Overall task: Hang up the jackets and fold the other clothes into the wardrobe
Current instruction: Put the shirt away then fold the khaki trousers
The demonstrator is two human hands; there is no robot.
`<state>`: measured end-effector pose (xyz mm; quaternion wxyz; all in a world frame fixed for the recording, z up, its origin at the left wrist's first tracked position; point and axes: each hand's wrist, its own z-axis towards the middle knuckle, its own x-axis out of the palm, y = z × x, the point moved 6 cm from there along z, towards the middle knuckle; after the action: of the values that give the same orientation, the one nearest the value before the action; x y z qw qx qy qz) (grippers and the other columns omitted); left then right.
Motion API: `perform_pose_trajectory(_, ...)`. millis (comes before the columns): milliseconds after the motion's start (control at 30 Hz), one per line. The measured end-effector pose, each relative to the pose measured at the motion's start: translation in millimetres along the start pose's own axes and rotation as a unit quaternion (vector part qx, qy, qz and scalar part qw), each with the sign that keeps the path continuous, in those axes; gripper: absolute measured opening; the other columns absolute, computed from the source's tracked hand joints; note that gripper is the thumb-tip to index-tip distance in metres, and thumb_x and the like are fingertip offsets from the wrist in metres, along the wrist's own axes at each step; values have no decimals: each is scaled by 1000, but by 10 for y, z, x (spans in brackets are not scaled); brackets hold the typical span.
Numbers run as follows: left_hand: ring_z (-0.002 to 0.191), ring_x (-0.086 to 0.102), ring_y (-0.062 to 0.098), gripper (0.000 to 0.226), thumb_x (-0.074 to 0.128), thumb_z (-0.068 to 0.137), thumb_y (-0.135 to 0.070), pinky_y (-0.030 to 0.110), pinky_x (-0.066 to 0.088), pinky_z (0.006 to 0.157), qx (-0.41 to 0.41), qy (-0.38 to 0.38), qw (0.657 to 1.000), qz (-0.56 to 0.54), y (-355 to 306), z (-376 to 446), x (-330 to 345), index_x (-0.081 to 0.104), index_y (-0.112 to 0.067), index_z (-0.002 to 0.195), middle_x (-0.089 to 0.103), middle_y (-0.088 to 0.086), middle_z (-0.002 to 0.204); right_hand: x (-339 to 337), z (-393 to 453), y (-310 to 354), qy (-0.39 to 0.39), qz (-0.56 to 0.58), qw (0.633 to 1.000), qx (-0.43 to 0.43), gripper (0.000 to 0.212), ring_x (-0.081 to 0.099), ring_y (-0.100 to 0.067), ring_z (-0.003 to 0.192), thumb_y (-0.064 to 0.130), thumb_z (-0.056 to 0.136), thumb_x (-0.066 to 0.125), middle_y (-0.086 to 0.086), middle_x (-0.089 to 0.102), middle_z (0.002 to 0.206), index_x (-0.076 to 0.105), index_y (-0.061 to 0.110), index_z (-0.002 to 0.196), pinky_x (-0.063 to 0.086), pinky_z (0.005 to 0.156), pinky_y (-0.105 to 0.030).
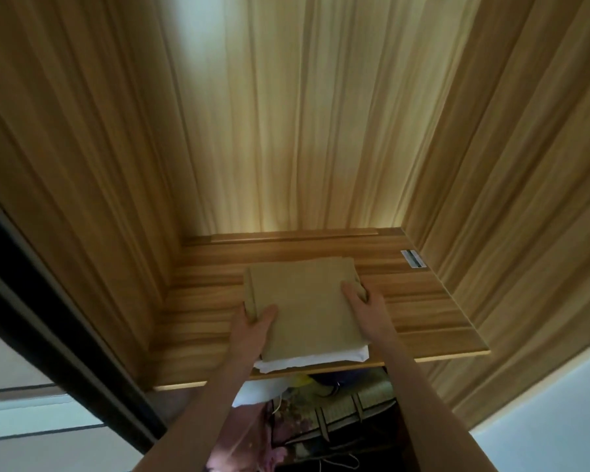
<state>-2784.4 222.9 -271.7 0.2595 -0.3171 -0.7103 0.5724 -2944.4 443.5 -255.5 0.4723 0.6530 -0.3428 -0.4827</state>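
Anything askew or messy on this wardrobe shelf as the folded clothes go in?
Slightly. The white garment under the folded tan garment sticks out unevenly at the shelf front edge, its corner overhanging. Both hands, left hand and right hand, grip the tan garment's sides. Nothing looks spilled or damaged.

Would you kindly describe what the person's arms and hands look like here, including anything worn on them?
Both forearms are bare right up to the bottom edge of the picture, so no sleeves show. The left hand and the right hand wear no gloves, and no watch, bracelet or ring can be seen on the wrists and fingers that are in view. No markings are visible on either arm.
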Motion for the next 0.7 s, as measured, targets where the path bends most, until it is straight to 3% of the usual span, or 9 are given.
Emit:
perform_pose_trajectory(33,101,65,15,48,75,95,-27,35,56,91,-3,-3,1000,8,46,24,-1,57,-16,138,65,-2,115,37,37,-49,4,-10,1000,2,48,63,-5,98,66,93,62,16,64,111,54,34,128,48,71,-22)
perform_pose_trajectory(167,95,63,4,39,75,95,-25,25,52,81,0,-11,999,36,180,134,-2,58,-21,131,66,-7,110,151,199,-261,5,-53,998,23,55,62,-10,99,64,95,60,8,65,115,55,23,133,53,80,-31)
perform_pose_trajectory(267,108,67,21,35,75,95,-26,30,53,85,-7,-19,999,49,248,213,16,58,-20,126,66,-6,108,190,271,-349,-4,-71,997,43,59,61,-15,103,64,96,58,4,65,119,55,21,137,53,94,-42)
perform_pose_trajectory(333,109,67,24,34,75,95,-31,29,53,80,-13,-28,997,72,262,257,36,58,-21,122,67,-2,111,197,287,-374,-12,-78,996,51,64,59,-18,108,62,98,57,5,61,120,52,19,144,51,95,-40)
perform_pose_trajectory(400,115,65,28,48,75,93,-40,37,54,91,-12,-34,990,139,245,287,47,56,-17,131,66,3,122,197,268,-366,-18,-93,994,55,66,59,-22,110,60,99,57,4,59,116,51,16,147,51,96,-40)
perform_pose_trajectory(500,137,44,33,85,74,91,-47,53,39,114,41,-82,947,308,146,289,-12,32,-15,157,45,9,148,139,184,-217,-92,-244,965,-17,59,56,-31,123,51,101,59,-7,59,128,51,11,143,46,106,-50)
perform_pose_trajectory(567,150,29,31,81,65,96,-49,52,28,123,139,-99,897,408,6,221,23,29,-15,161,32,10,162,150,65,-33,-148,-315,927,-140,51,53,-32,130,38,102,60,-10,55,143,53,10,144,43,110,-51)
perform_pose_trajectory(633,156,24,28,68,45,105,-53,47,15,130,241,-74,840,481,-79,152,138,36,-12,159,31,10,167,261,-34,65,-122,-330,904,-243,50,52,-29,136,38,105,53,-9,53,151,54,11,147,42,114,-51)
perform_pose_trajectory(700,158,24,24,72,26,105,-59,43,7,131,275,-34,806,523,-37,118,248,38,-12,158,34,8,167,402,-82,6,-57,-363,890,-270,60,44,-25,147,50,107,42,-7,47,159,47,13,154,34,122,-50)
